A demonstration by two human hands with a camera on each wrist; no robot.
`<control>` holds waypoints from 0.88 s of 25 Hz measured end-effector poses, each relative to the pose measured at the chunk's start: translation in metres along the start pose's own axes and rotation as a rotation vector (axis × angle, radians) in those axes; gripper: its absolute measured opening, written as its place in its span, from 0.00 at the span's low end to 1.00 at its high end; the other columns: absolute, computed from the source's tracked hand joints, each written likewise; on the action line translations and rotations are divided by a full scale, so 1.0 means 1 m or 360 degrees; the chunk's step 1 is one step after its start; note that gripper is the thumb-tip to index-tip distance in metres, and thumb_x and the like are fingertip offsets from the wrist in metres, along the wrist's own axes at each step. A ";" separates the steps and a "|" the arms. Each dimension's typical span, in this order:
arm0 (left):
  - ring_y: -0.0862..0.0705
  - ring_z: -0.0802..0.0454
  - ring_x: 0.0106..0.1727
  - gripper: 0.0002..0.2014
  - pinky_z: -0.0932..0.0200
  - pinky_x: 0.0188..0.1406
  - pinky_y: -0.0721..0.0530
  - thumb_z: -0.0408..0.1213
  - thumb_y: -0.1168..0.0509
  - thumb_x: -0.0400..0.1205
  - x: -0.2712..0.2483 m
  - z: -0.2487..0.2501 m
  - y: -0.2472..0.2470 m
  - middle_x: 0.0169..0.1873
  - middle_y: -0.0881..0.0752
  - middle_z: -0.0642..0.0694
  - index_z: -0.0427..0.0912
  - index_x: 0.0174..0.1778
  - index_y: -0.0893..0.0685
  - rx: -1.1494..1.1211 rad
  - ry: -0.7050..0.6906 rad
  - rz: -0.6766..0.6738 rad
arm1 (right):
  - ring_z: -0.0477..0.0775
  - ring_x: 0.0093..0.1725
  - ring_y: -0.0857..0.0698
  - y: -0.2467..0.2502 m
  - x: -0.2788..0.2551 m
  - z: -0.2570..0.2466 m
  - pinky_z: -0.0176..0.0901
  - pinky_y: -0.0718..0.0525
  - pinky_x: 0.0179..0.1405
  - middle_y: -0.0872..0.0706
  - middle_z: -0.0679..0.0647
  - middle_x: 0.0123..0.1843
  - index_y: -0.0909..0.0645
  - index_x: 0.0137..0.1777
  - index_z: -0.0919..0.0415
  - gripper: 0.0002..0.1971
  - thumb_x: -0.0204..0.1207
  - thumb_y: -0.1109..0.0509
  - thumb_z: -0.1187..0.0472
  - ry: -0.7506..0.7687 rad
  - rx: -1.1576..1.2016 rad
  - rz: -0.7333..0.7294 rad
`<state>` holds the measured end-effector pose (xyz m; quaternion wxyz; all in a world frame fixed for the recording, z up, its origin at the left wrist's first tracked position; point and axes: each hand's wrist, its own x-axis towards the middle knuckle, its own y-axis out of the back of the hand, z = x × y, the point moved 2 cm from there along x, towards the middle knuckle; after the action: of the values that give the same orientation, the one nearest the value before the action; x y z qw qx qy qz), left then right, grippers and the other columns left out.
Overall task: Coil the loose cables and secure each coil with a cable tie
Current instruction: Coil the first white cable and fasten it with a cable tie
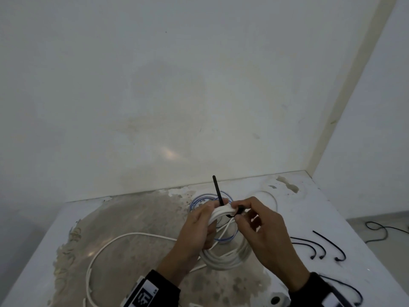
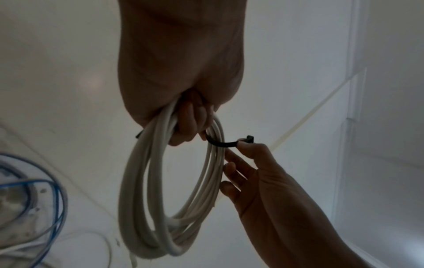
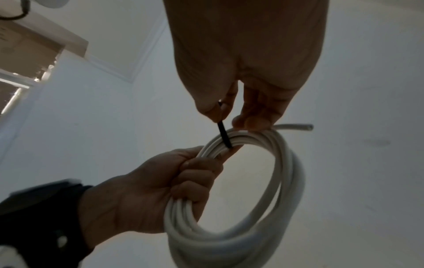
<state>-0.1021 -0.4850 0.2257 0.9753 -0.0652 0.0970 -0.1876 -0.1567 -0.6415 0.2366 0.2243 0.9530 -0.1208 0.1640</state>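
My left hand (image 1: 204,219) grips the top of a white cable coil (image 1: 223,260) held up over the table. A black cable tie (image 1: 218,191) passes round the bundled strands, its tail sticking up past my left fingers. My right hand (image 1: 242,214) pinches the tie's head end between thumb and forefinger, right beside the coil. In the left wrist view the tie (image 2: 220,144) crosses the coil (image 2: 135,181) to the right hand (image 2: 246,146). The right wrist view shows the tie (image 3: 223,134) running from my right hand (image 3: 219,113) to the coil (image 3: 288,172) and the left hand (image 3: 183,172).
A blue cable coil (image 1: 199,200) lies on the worn white table (image 1: 137,218) behind my hands. Loose white cable (image 1: 99,251) trails to the left. Several spare black ties (image 1: 318,248) lie at the right. A black cord (image 1: 380,229) lies on the floor beyond the table's right edge.
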 end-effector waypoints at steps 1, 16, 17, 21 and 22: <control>0.46 0.57 0.19 0.19 0.67 0.17 0.45 0.44 0.49 0.90 -0.001 -0.001 -0.002 0.21 0.43 0.48 0.46 0.59 0.12 -0.0041 -0.0002 -0.0001 | 0.47 0.42 0.18 -0.001 -0.003 -0.001 0.36 0.20 0.38 0.15 0.46 0.43 0.16 0.51 0.45 0.05 0.78 0.31 0.52 -0.0020 -0.0089 0.0081; 0.31 0.53 0.18 0.16 0.65 0.18 0.30 0.36 0.42 0.88 -0.010 -0.008 -0.017 0.47 0.10 0.49 0.52 0.69 0.18 0.0311 -0.0447 0.0139 | 0.48 0.44 0.11 -0.025 -0.012 0.005 0.44 0.12 0.47 0.09 0.48 0.43 0.15 0.48 0.56 0.05 0.84 0.31 0.57 -0.0230 0.0495 0.0421; 0.30 0.52 0.19 0.16 0.65 0.18 0.29 0.35 0.43 0.88 -0.011 -0.006 -0.017 0.52 0.10 0.49 0.50 0.69 0.18 0.0328 -0.0465 0.0134 | 0.47 0.47 0.10 -0.025 -0.012 0.006 0.42 0.11 0.48 0.08 0.47 0.45 0.14 0.50 0.56 0.05 0.84 0.31 0.61 -0.0237 0.0497 0.0425; 0.29 0.55 0.17 0.12 0.64 0.18 0.29 0.37 0.40 0.86 -0.013 -0.001 -0.018 0.38 0.11 0.48 0.45 0.60 0.13 0.0342 -0.0520 0.0117 | 0.48 0.51 0.09 -0.023 -0.016 0.004 0.37 0.12 0.50 0.07 0.48 0.48 0.12 0.53 0.57 0.06 0.83 0.31 0.64 -0.0215 0.0537 0.0423; 0.29 0.55 0.17 0.10 0.64 0.17 0.30 0.36 0.39 0.86 -0.013 0.000 -0.017 0.33 0.13 0.48 0.44 0.55 0.12 0.0314 -0.0508 0.0140 | 0.48 0.51 0.09 -0.023 -0.016 0.004 0.35 0.13 0.49 0.07 0.49 0.48 0.11 0.54 0.58 0.07 0.83 0.30 0.64 -0.0220 0.0569 0.0419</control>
<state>-0.1199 -0.4956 0.2305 0.9872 0.0061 -0.0749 -0.1407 -0.1637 -0.6209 0.2189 0.0199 0.9625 -0.2284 0.1450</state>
